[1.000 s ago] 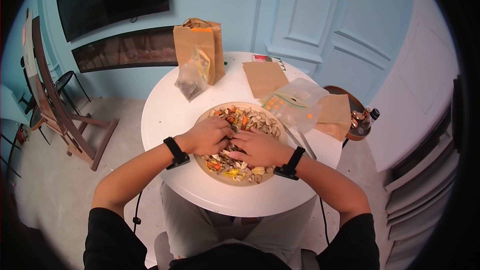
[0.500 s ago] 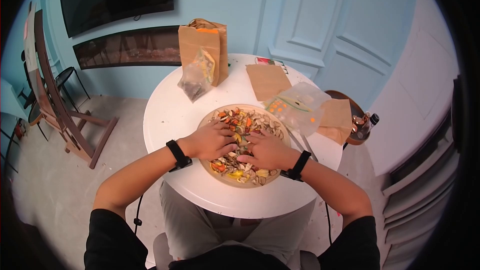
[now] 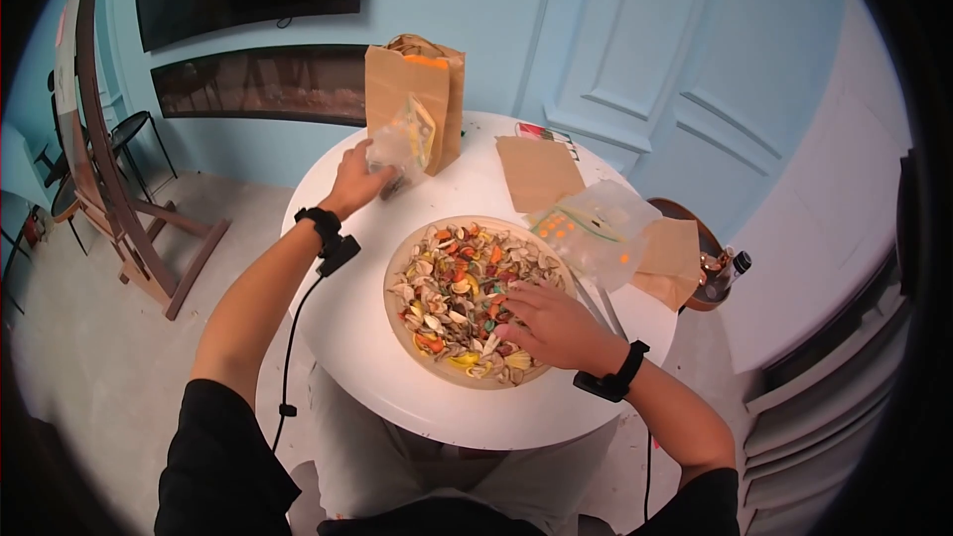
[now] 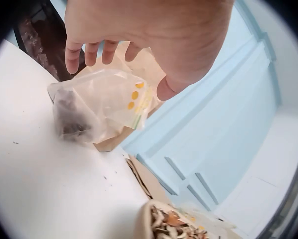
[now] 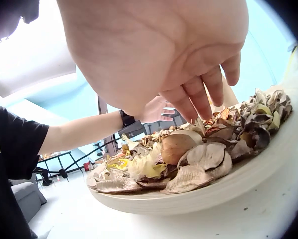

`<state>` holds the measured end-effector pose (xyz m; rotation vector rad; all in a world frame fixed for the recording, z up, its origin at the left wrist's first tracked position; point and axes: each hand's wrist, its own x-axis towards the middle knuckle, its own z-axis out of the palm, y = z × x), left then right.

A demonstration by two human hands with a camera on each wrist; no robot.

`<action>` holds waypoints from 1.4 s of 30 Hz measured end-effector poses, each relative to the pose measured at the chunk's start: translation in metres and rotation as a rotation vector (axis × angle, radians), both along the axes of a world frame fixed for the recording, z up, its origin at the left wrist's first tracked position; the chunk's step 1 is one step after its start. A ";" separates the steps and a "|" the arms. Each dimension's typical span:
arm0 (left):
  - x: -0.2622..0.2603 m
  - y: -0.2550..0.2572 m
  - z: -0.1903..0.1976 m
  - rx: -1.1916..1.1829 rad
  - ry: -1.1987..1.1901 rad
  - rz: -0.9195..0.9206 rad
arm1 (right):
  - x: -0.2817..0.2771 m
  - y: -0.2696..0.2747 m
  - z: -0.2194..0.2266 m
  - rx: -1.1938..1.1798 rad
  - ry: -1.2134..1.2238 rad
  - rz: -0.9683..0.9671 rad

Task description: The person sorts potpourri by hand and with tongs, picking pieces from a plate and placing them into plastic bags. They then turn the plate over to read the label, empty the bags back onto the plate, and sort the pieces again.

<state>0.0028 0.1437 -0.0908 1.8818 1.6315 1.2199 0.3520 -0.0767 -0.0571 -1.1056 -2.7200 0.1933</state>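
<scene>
Moved left hand (image 3: 352, 181) off dried pieces (image 3: 452, 283) to clear bag (image 3: 397, 144), eleven o'clock from round dish (image 3: 391, 313) on table (image 3: 338, 337). Likely means pause in two-handed work, with right hand (image 3: 566, 330) left at dish's three o'clock. Grasping nothing with either: relaxed, unclenched fingers. In left wrist view, can see thumb-to-finger gap over bag, masked from head; can't confirm contact.

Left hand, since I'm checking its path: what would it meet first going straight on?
Most likely the clear zip bag, close ahead of the left hand, with the brown paper bag behind it; whether fingers touch it is unclear.
</scene>
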 end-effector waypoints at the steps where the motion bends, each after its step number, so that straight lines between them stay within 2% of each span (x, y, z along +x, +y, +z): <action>1: 0.000 0.005 -0.005 0.025 0.063 0.014 | -0.001 0.001 0.001 -0.030 -0.014 0.002; 3: 0.000 0.012 -0.013 0.079 0.190 0.043 | -0.006 0.010 -0.005 0.005 -0.094 0.026; 6: 0.001 0.017 -0.030 0.032 0.156 -0.016 | -0.025 0.022 -0.007 -0.002 -0.187 0.090; 10: 0.003 0.017 -0.053 0.055 0.000 -0.045 | -0.043 0.035 -0.011 0.024 -0.250 0.173; 13: -0.001 0.010 -0.061 0.081 -0.037 -0.069 | -0.043 0.045 -0.007 -0.005 -0.387 0.101; 16: -0.006 0.015 -0.070 0.112 -0.062 -0.084 | -0.039 0.049 -0.009 0.118 -0.310 0.079; 17: -0.006 0.018 -0.073 0.113 -0.085 -0.086 | -0.043 0.047 -0.003 0.142 -0.236 0.119; 21: -0.007 0.024 -0.079 0.019 -0.187 -0.144 | -0.065 0.031 0.006 0.105 -0.189 0.307; 24: -0.010 0.023 -0.081 -0.029 -0.227 -0.200 | -0.062 0.029 0.001 -0.012 -0.299 0.209; 27: -0.011 0.023 -0.083 -0.034 -0.259 -0.204 | -0.048 0.033 0.002 0.079 -0.304 0.143; 30: -0.010 0.025 -0.084 -0.046 -0.247 -0.175 | -0.036 0.034 0.001 0.047 -0.269 0.082; 33: -0.011 0.023 -0.082 -0.035 -0.226 -0.151 | -0.035 0.026 0.004 0.006 -0.253 0.087; 39: -0.010 0.026 -0.089 0.083 -0.190 -0.100 | -0.035 0.011 0.001 -0.107 -0.370 0.101; 42: -0.011 0.025 -0.091 0.081 -0.208 -0.095 | -0.032 0.011 0.001 -0.059 -0.169 0.075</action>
